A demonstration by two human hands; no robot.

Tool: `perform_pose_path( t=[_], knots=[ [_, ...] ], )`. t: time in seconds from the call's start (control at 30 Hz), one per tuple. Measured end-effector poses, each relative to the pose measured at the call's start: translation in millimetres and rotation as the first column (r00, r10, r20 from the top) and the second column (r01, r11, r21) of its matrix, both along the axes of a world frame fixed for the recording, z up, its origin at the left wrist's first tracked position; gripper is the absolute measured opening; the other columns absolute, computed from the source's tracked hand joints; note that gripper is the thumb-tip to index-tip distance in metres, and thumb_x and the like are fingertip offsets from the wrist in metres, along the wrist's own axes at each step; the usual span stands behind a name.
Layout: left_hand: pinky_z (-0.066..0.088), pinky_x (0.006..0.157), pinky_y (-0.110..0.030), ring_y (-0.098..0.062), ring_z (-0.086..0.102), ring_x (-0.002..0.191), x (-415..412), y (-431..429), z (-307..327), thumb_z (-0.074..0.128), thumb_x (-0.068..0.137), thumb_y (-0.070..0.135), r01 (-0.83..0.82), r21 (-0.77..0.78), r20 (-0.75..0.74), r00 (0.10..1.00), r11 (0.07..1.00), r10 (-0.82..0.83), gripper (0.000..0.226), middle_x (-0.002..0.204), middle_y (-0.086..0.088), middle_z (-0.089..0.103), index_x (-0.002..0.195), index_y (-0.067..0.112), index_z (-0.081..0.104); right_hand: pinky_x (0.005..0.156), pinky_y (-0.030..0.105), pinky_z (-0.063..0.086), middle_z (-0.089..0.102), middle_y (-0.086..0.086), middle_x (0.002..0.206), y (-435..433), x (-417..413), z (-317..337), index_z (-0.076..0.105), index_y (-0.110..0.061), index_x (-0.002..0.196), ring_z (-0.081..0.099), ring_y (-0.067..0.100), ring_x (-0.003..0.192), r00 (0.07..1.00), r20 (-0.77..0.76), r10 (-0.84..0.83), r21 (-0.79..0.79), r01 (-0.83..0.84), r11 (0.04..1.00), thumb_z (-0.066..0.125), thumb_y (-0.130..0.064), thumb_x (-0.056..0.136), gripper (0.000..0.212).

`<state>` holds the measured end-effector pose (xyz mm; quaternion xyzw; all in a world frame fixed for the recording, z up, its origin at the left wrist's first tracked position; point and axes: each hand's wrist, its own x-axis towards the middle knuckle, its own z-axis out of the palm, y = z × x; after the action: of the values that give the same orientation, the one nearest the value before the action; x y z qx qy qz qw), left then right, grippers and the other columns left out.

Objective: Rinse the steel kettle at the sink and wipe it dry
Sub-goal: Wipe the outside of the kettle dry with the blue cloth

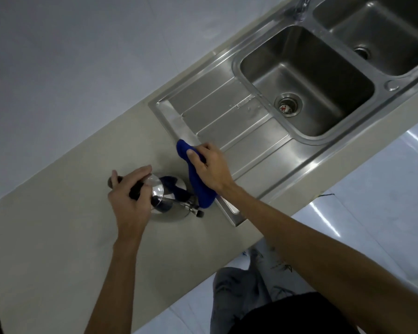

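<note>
The shiny steel kettle [169, 201] stands upright on the grey counter [58, 225], its spout with a black tip pointing right toward the sink's edge. My left hand [130, 201] grips the kettle's black handle from above. My right hand [209, 165] holds a blue cloth [199, 186] just right of the kettle. The cloth hangs down beside the spout and its reflection shows on the kettle's lid. Whether the cloth touches the kettle I cannot tell.
A steel double sink [307, 75] with a ribbed draining board [227, 116] lies to the right, the tap base [302, 6] at the back. The counter's front edge runs diagonally, with glossy white floor tiles [372, 213] below. A pale wall stands behind the counter.
</note>
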<state>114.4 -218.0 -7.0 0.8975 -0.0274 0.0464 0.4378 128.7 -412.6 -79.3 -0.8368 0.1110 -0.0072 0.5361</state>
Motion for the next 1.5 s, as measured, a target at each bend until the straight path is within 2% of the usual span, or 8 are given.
perform_pose_path(
  t=[0.17, 0.3, 0.47, 0.7, 0.93, 1.13, 1.37, 1.5],
  knots=[
    [0.013, 0.125, -0.057, -0.026, 0.04, 0.146, 14.7, -4.8, -0.7, 0.053, 0.083, 0.001, 0.227, 0.095, 0.076, 0.969, 0.969, -0.234, 0.049, 0.147, -0.013, 0.054, 0.131, -0.001, 0.061, 0.092, 0.041, 0.048, 0.061, 0.004, 0.105, 24.9, 9.9, 17.3, 0.07, -0.011, 0.121, 0.058, 0.018, 0.095, 0.992, 0.066, 0.107, 0.136, -0.115, 0.984, 0.046, -0.037, 0.104, 0.039],
    [0.02, 0.126, -0.046, -0.023, 0.023, 0.154, 5.7, -23.6, 1.1, 0.05, 0.089, 0.017, -0.141, 0.111, 0.003, 0.99, 0.984, 0.142, 0.063, 0.161, -0.008, 0.036, 0.15, 0.007, 0.042, 0.096, 0.024, 0.038, 0.064, 0.002, 0.116, 36.9, 0.3, 24.4, 0.07, -0.016, 0.125, 0.053, 0.011, 0.108, 0.986, 0.145, 0.08, 0.128, -0.099, 0.987, 0.044, -0.036, 0.105, 0.038],
    [0.021, 0.124, -0.033, -0.02, 0.024, 0.153, 7.0, -38.9, -5.0, 0.043, 0.089, 0.024, -0.34, 0.016, -0.133, 0.931, 0.94, 0.339, 0.059, 0.161, -0.009, 0.037, 0.145, 0.007, 0.05, 0.109, 0.044, 0.037, 0.064, -0.006, 0.135, 52.9, -6.7, 20.4, 0.06, -0.028, 0.136, 0.053, 0.011, 0.128, 0.971, 0.167, 0.169, 0.08, -0.184, 0.98, 0.029, -0.039, 0.108, 0.043],
    [0.024, 0.101, 0.003, -0.02, 0.043, 0.142, 6.4, -43.8, -4.5, 0.044, 0.085, 0.013, -0.368, -0.02, -0.075, 0.928, 0.93, 0.365, 0.049, 0.145, -0.011, 0.056, 0.128, 0.001, 0.065, 0.106, 0.049, 0.043, 0.068, 0.003, 0.12, 32.4, -2.3, -6.7, 0.068, -0.024, 0.123, 0.062, 0.022, 0.108, 0.958, -0.275, 0.076, 0.381, 0.036, 0.924, 0.033, -0.05, 0.105, 0.047],
    [0.042, 0.114, -0.04, -0.028, 0.054, 0.131, 10.0, -21.7, -3.0, 0.039, 0.088, 0.013, -0.163, 0.061, -0.011, 0.986, 0.985, 0.163, 0.047, 0.132, -0.02, 0.063, 0.126, -0.004, 0.061, 0.11, 0.038, 0.035, 0.067, 0.0, 0.127, 74.3, -15.5, 33.2, 0.064, -0.02, 0.13, 0.058, 0.013, 0.119, 0.964, 0.233, 0.127, 0.136, -0.162, 0.977, 0.036, -0.034, 0.107, 0.039],
    [0.049, 0.067, -0.037, -0.024, 0.055, 0.081, 11.3, -17.1, 7.6, 0.042, 0.079, -0.002, -0.023, 0.098, 0.045, 0.999, 0.995, 0.019, 0.04, 0.096, -0.008, 0.056, 0.114, 0.008, 0.06, 0.101, 0.037, 0.043, 0.066, 0.002, 0.123, 35.9, 2.3, 9.4, 0.065, -0.018, 0.129, 0.059, 0.014, 0.099, 0.932, -0.329, 0.153, 0.38, -0.018, 0.925, 0.035, -0.047, 0.107, 0.047],
    [0.049, 0.104, -0.049, -0.038, 0.058, 0.125, 13.2, 9.9, 2.3, 0.041, 0.083, 0.003, 0.134, 0.035, -0.034, 0.991, 0.99, -0.132, 0.06, 0.137, -0.009, 0.062, 0.141, 0.008, 0.054, 0.109, 0.036, 0.037, 0.068, 0.002, 0.125, 80.0, -20.2, 19.9, 0.063, -0.017, 0.131, 0.059, 0.014, 0.116, 0.974, 0.191, 0.12, 0.201, -0.159, 0.967, 0.039, -0.033, 0.106, 0.038],
    [0.037, 0.119, -0.04, -0.021, 0.04, 0.147, 11.9, 8.5, 1.0, 0.042, 0.081, 0.001, 0.114, -0.003, -0.014, 0.993, 0.993, -0.114, 0.063, 0.142, 0.012, 0.053, 0.143, 0.006, 0.053, 0.104, 0.04, 0.046, 0.07, 0.001, 0.122, 61.4, -2.8, 6.7, 0.069, -0.02, 0.125, 0.063, 0.016, 0.107, 0.981, -0.128, 0.146, 0.373, -0.089, 0.923, 0.042, -0.042, 0.106, 0.04]
  ],
)
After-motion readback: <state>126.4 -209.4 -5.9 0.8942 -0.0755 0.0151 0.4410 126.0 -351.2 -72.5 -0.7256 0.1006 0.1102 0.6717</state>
